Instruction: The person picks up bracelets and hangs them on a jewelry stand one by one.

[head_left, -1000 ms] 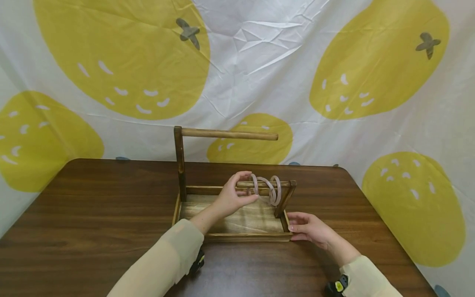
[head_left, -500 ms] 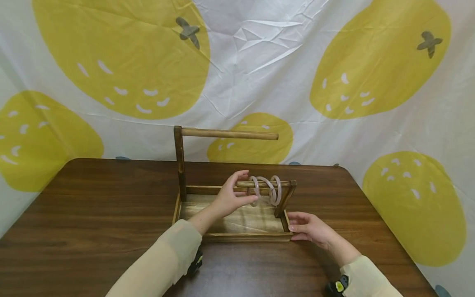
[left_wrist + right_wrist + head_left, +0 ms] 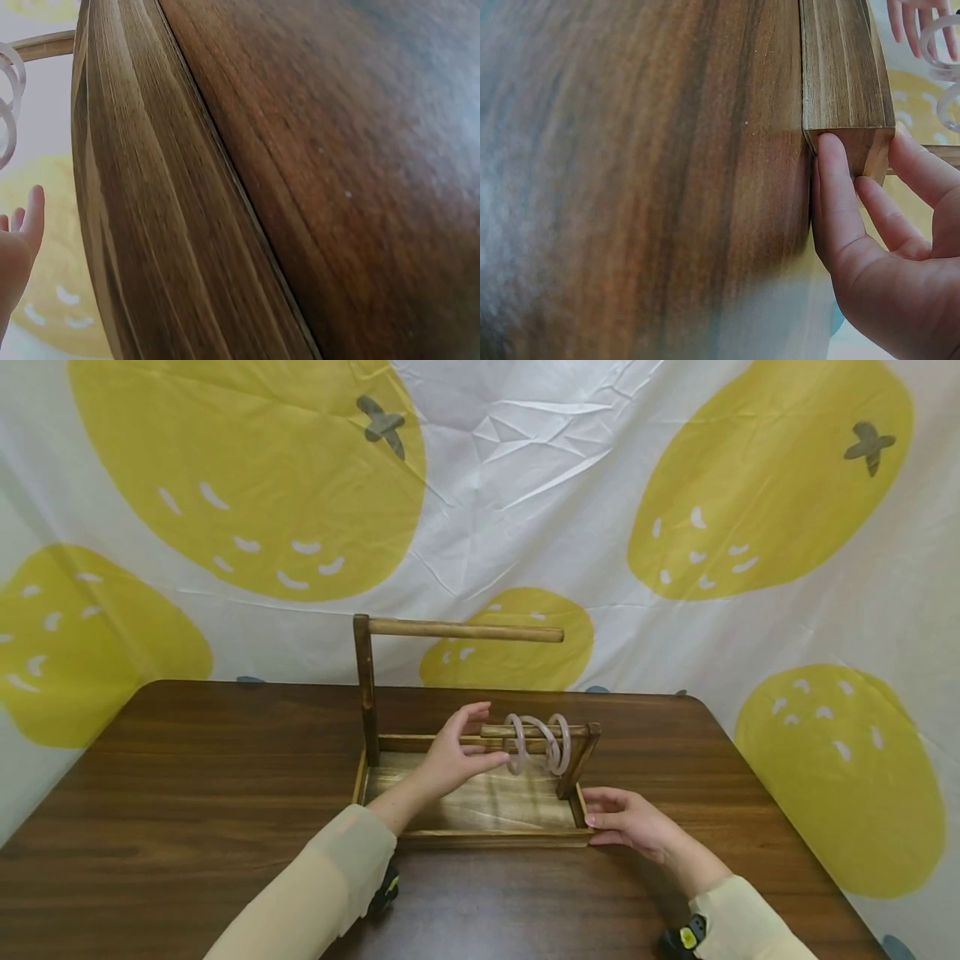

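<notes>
Three pale, translucent bangles (image 3: 517, 745) hang round the lower rod (image 3: 498, 732) of a wooden bangle stand (image 3: 495, 838) in the head view. Left of them is my left hand (image 3: 453, 762), its fingers spread and holding nothing, close to the rod's free end. A gap shows between that hand (image 3: 16, 244) and the bangles (image 3: 9, 105) in the left wrist view. My right hand (image 3: 630, 822) holds the right end of the stand's tray base, thumb at the rim and fingers against the end wall. The right wrist view shows the fingertips at the tray corner (image 3: 859, 146).
A longer upper rod (image 3: 465, 631) without bangles juts right from the tall left post (image 3: 365, 693). The shorter right post (image 3: 579, 762) carries the lower rod. The stand sits on a dark wooden table (image 3: 225, 760), with a lemon-print cloth (image 3: 517, 510) hanging behind.
My left hand has drawn back leftward, away from the leftmost bangle, which stays hanging on the lower rod. The right hand and the stand stay in place.
</notes>
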A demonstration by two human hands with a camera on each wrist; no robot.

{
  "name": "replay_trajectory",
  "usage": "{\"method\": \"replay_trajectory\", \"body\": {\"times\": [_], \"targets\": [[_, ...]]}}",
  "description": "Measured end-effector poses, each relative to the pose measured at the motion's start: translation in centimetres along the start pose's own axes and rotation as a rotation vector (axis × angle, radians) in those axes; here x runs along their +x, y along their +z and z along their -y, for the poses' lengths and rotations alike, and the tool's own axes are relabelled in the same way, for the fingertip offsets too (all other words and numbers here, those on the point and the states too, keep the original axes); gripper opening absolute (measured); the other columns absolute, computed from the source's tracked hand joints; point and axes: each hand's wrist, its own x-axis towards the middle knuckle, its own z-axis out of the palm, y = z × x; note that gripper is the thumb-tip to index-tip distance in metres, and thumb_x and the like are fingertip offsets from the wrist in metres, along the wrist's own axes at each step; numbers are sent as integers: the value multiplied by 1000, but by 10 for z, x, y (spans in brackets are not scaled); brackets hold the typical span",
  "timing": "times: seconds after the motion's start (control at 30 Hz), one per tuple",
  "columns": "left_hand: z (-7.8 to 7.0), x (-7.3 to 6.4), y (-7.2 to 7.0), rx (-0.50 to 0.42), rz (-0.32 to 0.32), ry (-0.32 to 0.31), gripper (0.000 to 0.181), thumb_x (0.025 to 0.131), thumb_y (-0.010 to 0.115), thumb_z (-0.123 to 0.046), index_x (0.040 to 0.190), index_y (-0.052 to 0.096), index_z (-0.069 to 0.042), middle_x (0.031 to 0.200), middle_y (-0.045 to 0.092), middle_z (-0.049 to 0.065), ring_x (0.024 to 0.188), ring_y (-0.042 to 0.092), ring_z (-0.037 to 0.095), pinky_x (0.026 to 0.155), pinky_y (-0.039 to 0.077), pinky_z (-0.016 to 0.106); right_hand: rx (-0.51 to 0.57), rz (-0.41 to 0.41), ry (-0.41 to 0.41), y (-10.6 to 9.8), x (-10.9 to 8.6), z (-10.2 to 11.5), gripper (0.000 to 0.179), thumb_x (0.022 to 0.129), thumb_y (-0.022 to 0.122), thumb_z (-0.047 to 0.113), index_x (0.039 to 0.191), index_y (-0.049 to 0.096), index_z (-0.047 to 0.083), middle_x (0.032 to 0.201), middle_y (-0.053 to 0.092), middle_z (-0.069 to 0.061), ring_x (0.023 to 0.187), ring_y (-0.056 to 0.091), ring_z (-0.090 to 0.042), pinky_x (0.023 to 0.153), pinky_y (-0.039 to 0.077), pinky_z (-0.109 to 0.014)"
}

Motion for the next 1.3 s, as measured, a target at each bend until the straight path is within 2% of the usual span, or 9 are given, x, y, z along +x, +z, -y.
{"method": "replay_trajectory", "body": {"times": [0.27, 0.53, 0.93, 1.3], "targets": [[1, -2, -7, 26, -3, -4, 69, 83, 68, -4, 141, 32, -1, 143, 33, 23, 129, 38, 39, 101, 41, 52, -5, -2, 0, 0, 0, 0, 65, 91, 59, 10, 138, 24, -18, 124, 48, -29, 97, 58, -12, 83, 55, -35], [27, 6, -16, 42, -19, 17, 70, 83, 70, -9, 142, 33, -8, 146, 32, 16, 131, 35, 39, 102, 40, 53, -7, -10, -3, 1, -1, 1, 64, 91, 59, 8, 137, 24, -19, 121, 50, -26, 94, 59, -12, 83, 55, -36], [31, -2, -31, 61, -46, 8, 69, 83, 70, -12, 141, 34, -9, 144, 34, 15, 131, 35, 38, 102, 40, 52, -14, -10, 8, 1, 1, 3, 63, 90, 59, 7, 137, 25, -19, 121, 50, -25, 94, 59, -11, 82, 55, -36], [28, -15, -45, 93, -65, 15, 68, 83, 70, -11, 141, 34, -7, 144, 34, 16, 129, 36, 37, 102, 40, 52, -9, -11, 3, -2, 1, 6, 60, 94, 53, 13, 138, 25, -17, 103, 60, -1, 91, 60, -11, 79, 56, -32]]}}
